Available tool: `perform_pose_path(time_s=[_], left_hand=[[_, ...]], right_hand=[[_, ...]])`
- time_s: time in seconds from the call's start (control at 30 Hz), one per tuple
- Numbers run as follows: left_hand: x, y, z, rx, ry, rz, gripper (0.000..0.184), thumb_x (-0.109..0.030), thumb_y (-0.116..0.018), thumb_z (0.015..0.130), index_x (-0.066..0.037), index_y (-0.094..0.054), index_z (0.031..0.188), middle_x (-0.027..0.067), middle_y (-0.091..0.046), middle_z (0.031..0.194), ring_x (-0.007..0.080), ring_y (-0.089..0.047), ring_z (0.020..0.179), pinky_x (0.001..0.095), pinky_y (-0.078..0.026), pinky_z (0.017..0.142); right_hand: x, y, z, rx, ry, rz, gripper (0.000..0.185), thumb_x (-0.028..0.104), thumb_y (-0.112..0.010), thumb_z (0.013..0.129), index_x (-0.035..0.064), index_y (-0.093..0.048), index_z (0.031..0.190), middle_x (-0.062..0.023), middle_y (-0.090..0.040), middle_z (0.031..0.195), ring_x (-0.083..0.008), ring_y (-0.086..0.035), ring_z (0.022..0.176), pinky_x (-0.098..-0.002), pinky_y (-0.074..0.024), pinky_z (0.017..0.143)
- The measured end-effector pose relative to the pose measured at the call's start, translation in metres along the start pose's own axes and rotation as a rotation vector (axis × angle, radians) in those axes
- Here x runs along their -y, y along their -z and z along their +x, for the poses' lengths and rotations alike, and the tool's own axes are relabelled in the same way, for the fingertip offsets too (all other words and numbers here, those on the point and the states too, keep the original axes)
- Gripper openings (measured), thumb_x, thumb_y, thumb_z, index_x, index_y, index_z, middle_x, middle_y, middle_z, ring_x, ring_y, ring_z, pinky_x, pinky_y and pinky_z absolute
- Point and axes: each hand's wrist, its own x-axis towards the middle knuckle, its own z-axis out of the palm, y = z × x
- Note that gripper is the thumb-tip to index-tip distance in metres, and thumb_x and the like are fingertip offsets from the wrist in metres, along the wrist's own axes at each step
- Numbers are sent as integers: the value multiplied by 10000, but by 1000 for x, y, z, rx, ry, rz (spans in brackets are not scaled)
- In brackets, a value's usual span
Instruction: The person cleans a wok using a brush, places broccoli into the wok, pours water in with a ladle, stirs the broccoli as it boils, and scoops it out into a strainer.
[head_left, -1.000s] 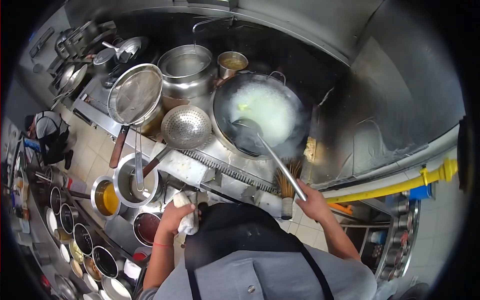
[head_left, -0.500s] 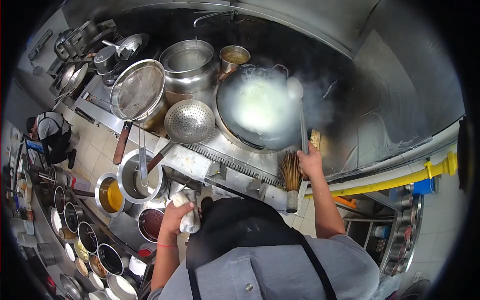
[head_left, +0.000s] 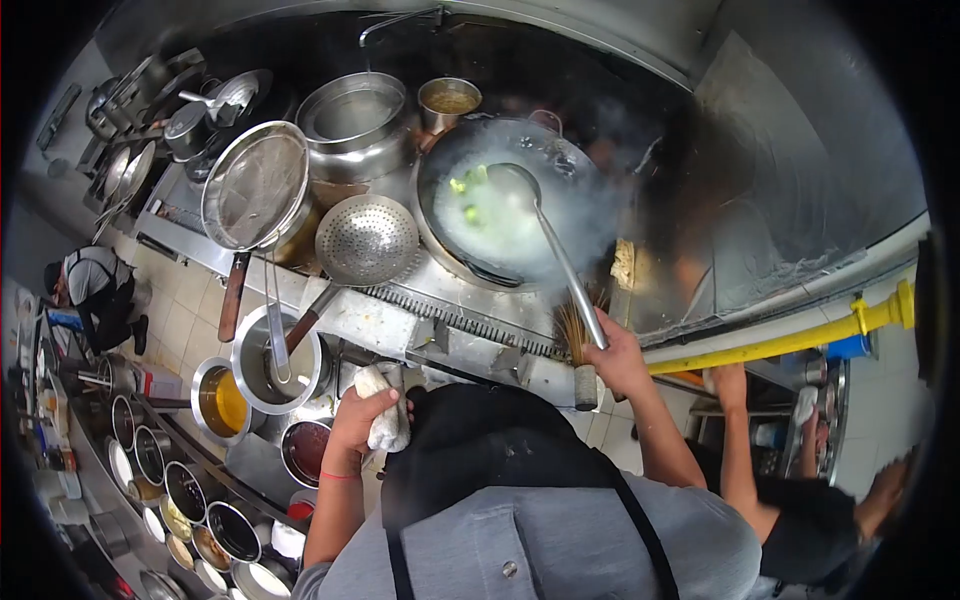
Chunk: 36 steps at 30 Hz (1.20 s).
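Note:
My right hand [head_left: 622, 355] is wrapped round the long handle of a metal ladle [head_left: 560, 256]. The ladle's bowl lies inside a dark wok [head_left: 562, 155], where bright green pieces [head_left: 472, 190] show through thick steam. Steam hides much of the wok's contents. A bamboo wok brush [head_left: 578, 350] stands just beside my right hand, bristles up. Low in front of my body, my left hand [head_left: 356, 422] grips a folded white cloth [head_left: 386, 408], clear of the wok.
Left of the wok are a perforated strainer [head_left: 367, 240], a mesh strainer [head_left: 255, 185] and a large pot [head_left: 352, 145]. Sauce containers [head_left: 232, 530] crowd the left counter. A co-worker's arm [head_left: 737, 440] reaches in at right, below a yellow pipe [head_left: 770, 362]. Another person [head_left: 95, 280] bends at far left.
The ladle's bowl has swung left from the wok's right edge into its middle. Steam has thinned, revealing green pieces. A co-worker has come into view at right. My left hand still holds the cloth.

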Motion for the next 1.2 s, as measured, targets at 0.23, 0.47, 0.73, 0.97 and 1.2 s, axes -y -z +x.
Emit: perform_pose_path(time_s=[0.23,0.47,0.73,0.97,1.2], left_hand=[[-6,-6,10,-20,27,59,312,-152,-706,772,25,-562,985,164,-650,779,256,-647,622,368,-547,574],[-11,-13,18,86,-21,115,394,-211,-710,769,15,-558,1055,156,-656,815,241,-654,678,353,-546,625],[-5,14,3,-65,-59,76,412,-216,-722,760,19,-544,1048,161,-648,800,251,-651,663,367,-545,605],[12,16,4,-91,24,-71,486,-281,-717,771,17,-508,1093,181,-627,846,288,-644,721,404,-550,653],[-2,4,35,136,0,-457,435,-321,-628,830,5,-512,1094,158,-604,955,284,-612,856,410,-525,775]], right_hand=[[31,60,-37,283,-273,1,620,82,-641,765,55,-433,1349,-200,-517,1293,-313,-551,1144,-339,-430,957],[-20,4,39,104,-141,-346,621,63,-616,760,103,-432,1353,-209,-631,1046,-383,-605,926,-405,-484,821],[-25,-2,88,-128,-428,461,580,3,-608,842,76,-398,1377,5,-487,610,-71,-411,426,-242,-347,364],[-42,-30,104,42,-588,961,149,88,-593,875,79,-499,990,20,-451,614,-76,-397,403,-241,-335,337],[-33,-22,43,392,-879,1793,171,109,-586,882,79,-499,1026,18,-464,645,-59,-381,408,-243,-317,330]])
